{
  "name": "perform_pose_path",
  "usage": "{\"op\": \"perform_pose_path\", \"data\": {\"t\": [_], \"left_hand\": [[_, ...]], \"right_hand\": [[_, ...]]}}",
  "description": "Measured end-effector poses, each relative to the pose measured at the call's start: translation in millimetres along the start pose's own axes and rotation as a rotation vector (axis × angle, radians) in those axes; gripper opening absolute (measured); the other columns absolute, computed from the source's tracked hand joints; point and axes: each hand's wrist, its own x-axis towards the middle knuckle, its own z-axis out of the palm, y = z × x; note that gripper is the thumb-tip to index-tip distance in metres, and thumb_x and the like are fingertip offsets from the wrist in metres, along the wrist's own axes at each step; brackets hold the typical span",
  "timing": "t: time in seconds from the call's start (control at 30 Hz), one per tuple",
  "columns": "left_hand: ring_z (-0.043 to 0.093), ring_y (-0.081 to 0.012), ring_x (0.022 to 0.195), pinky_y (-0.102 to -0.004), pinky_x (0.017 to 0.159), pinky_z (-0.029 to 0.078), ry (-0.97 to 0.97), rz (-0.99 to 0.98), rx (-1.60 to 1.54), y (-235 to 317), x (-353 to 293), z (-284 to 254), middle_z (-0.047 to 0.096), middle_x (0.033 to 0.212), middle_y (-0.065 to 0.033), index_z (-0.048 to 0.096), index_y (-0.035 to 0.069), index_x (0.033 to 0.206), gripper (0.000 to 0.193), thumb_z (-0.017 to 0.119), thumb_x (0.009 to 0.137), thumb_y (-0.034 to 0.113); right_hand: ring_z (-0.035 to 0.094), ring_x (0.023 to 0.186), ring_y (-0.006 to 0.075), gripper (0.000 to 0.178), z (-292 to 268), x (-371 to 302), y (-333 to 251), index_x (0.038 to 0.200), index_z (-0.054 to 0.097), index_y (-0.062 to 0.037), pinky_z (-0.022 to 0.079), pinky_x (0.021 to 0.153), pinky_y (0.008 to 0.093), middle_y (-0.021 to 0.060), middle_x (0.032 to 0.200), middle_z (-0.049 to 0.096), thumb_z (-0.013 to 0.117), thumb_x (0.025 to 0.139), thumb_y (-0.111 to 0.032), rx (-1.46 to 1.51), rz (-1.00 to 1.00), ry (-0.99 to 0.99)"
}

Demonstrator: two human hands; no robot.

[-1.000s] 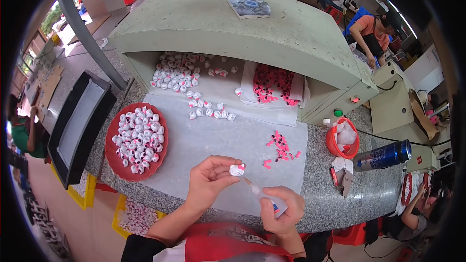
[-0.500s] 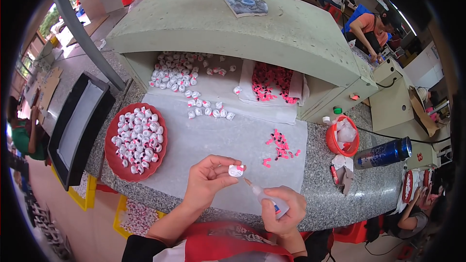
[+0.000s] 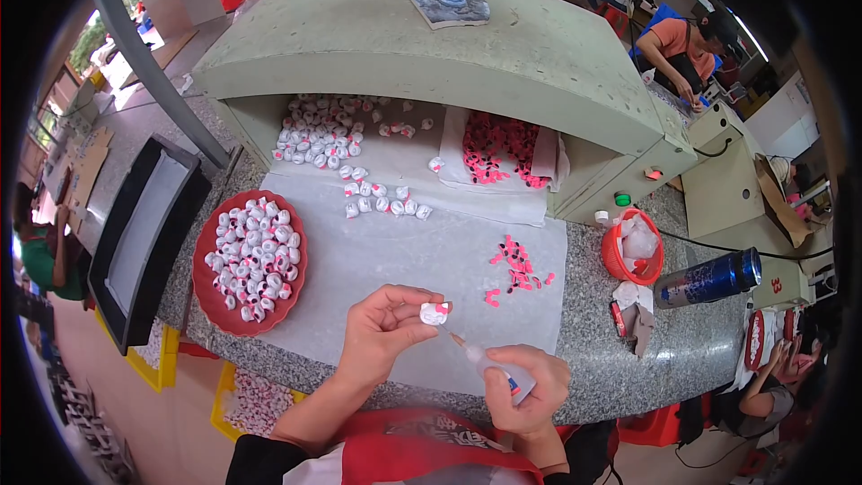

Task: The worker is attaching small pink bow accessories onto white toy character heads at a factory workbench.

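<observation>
Between the thumb and fingers of my left hand (image 3: 382, 328) is a small white rounded piece (image 3: 435, 313) with a pink patch on it. My right hand (image 3: 532, 388) grips a translucent squeeze bottle (image 3: 508, 375) with a narrow tip. That tip points up and left, a short way from the white piece; whether anything comes out is too small to tell. Beyond my right hand, small pink and black pieces (image 3: 516, 268) lie scattered on a white sheet (image 3: 422, 256). To the left, a red scalloped bowl (image 3: 203, 280) is filled with similar white-and-pink pieces (image 3: 256, 256).
A pale green hooded cabinet (image 3: 395, 45) spans the back, with many white pieces (image 3: 319, 130) and a pile of pink pieces (image 3: 498, 151) under it. On the right stand a red basket (image 3: 612, 256) and a blue bottle (image 3: 709, 278). A black tray (image 3: 148, 242) sits at left. Co-workers sit farther off.
The white piece has turned slightly in my left fingers. Both hands stay nearly in place, and the bottle's tip remains close to the piece. The whole view has shifted a little.
</observation>
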Motion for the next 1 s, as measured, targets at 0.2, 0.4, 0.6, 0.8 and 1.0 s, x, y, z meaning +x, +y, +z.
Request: {"op": "perform_pose_path", "data": {"t": [0.2,0.4,0.6,0.8,1.0], "left_hand": [[0.057,-0.0223,0.095,-0.0287,0.079,0.048,0.032,-0.006,0.011,-6,2,-1,0.057,0.102,-0.0157,0.05,-0.004,0.097,0.031,0.058,0.069,-0.014],[0.058,-0.0183,0.094,-0.026,0.078,0.048,0.058,-0.059,0.052,-15,5,-3,0.058,0.102,-0.0149,0.051,-0.004,0.097,0.03,0.058,0.07,-0.014],[0.058,-0.0264,0.094,-0.0288,0.078,0.048,0.112,-0.041,0.082,-15,6,-9,0.058,0.098,-0.0152,0.051,-0.003,0.098,0.033,0.057,0.067,-0.016],[0.059,-0.0239,0.091,-0.0278,0.076,0.047,0.111,-0.092,0.126,-23,16,3,0.059,0.097,-0.0143,0.051,-0.004,0.102,0.036,0.056,0.068,-0.014],[0.039,-0.0275,0.106,-0.0467,0.085,0.035,0.046,-0.046,0.51,-35,-4,-20,0.04,0.116,-0.0156,0.046,0.004,0.113,0.045,0.054,0.071,0.018]], "right_hand": [[0.057,0.05,0.0163,0.015,-3,-3,4,0.081,0.058,0.0012,0.045,0.047,0.025,0.0097,0.067,0.06,0.056,0.066,-0.001,0.251,0.721,0.163],[0.059,0.063,0.0162,0.017,-24,-33,127,0.084,0.059,0.0002,0.047,0.053,0.0276,0.0068,0.073,0.058,0.06,0.068,-0.005,0.415,0.85,0.291],[0.061,0.066,0.0222,0.018,16,-37,142,0.081,0.061,-0.0028,0.048,0.06,0.0315,0.0095,0.078,0.061,0.064,0.065,-0.009,-0.341,0.664,-0.124],[0.06,0.07,0.0283,0.015,-2,-33,140,0.078,0.064,-0.0066,0.048,0.064,0.0339,0.0135,0.082,0.061,0.065,0.064,-0.013,-0.575,0.541,-0.218],[0.061,0.077,0.0257,0.016,8,-40,108,0.082,0.061,-0.0066,0.047,0.07,0.0322,0.0117,0.081,0.062,0.059,0.067,-0.014,-0.099,0.613,-0.143]]}}
